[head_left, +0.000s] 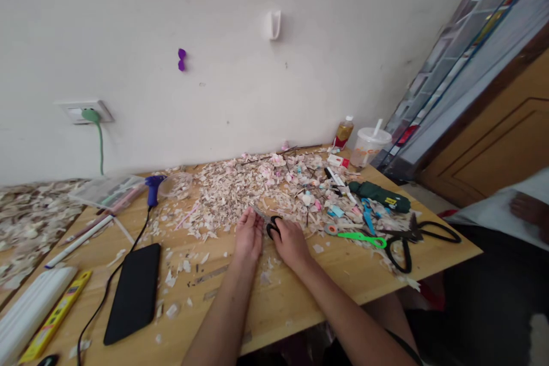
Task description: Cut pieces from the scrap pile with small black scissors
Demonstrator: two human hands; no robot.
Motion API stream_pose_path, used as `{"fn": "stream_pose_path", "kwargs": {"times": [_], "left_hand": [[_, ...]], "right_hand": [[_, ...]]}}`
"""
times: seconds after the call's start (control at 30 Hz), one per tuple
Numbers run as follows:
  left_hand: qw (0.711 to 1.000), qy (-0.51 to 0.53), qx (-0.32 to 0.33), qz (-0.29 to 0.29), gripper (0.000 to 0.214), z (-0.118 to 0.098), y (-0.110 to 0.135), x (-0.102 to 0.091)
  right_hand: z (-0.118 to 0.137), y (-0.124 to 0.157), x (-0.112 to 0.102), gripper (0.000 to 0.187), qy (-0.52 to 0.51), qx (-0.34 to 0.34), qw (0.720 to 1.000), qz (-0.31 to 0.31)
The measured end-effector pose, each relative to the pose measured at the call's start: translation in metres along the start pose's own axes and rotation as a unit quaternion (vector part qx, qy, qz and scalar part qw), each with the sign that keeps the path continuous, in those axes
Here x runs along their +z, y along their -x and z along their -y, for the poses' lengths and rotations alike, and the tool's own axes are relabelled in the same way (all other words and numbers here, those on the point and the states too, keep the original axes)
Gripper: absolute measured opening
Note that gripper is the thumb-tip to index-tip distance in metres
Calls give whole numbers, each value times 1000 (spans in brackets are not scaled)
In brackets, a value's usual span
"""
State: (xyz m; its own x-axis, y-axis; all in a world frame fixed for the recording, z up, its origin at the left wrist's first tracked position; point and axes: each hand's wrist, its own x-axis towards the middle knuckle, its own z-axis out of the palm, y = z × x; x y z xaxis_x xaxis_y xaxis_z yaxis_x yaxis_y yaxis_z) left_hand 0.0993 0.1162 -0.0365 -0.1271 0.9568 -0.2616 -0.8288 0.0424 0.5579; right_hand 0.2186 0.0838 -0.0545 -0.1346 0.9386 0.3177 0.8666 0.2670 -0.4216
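Observation:
My right hand (pixel 292 245) is closed around the black handles of a small pair of scissors (pixel 273 225), whose blades point up and left. Close beside it, my left hand (pixel 249 234) has its fingers curled together at the blade tips. Whatever sits between those fingers is too small to make out. A wide heap of pale, petal-like scraps (pixel 227 189) lies just beyond both hands. Pink and white flower pieces on thin twigs (pixel 268 171) rest on the heap's far side.
At left are a black tablet-like slab (pixel 132 294), a blue glue gun (pixel 153 189) with its cord, and a yellow packet (pixel 55 317). Large black-handled scissors (pixel 401 251), a green tool (pixel 362 238), a folded umbrella (pixel 380 196) and a lidded cup (pixel 369 146) stand right. Someone sits beyond.

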Motion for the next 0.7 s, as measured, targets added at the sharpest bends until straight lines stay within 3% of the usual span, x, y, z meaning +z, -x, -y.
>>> {"fn": "stream_pose_path", "kwargs": {"times": [0.17, 0.37, 0.7], "left_hand": [[999, -27, 28, 5, 19, -4, -6, -4], [999, -24, 37, 25, 13, -9, -6, -4], [997, -49, 55, 27, 15, -14, 0, 2]], "right_hand": [[-5, 1, 2, 19, -21, 31, 999, -28], [-4, 1, 0, 28, -55, 43, 994, -85], [5, 4, -6, 32, -12, 1, 1000, -22]]}}
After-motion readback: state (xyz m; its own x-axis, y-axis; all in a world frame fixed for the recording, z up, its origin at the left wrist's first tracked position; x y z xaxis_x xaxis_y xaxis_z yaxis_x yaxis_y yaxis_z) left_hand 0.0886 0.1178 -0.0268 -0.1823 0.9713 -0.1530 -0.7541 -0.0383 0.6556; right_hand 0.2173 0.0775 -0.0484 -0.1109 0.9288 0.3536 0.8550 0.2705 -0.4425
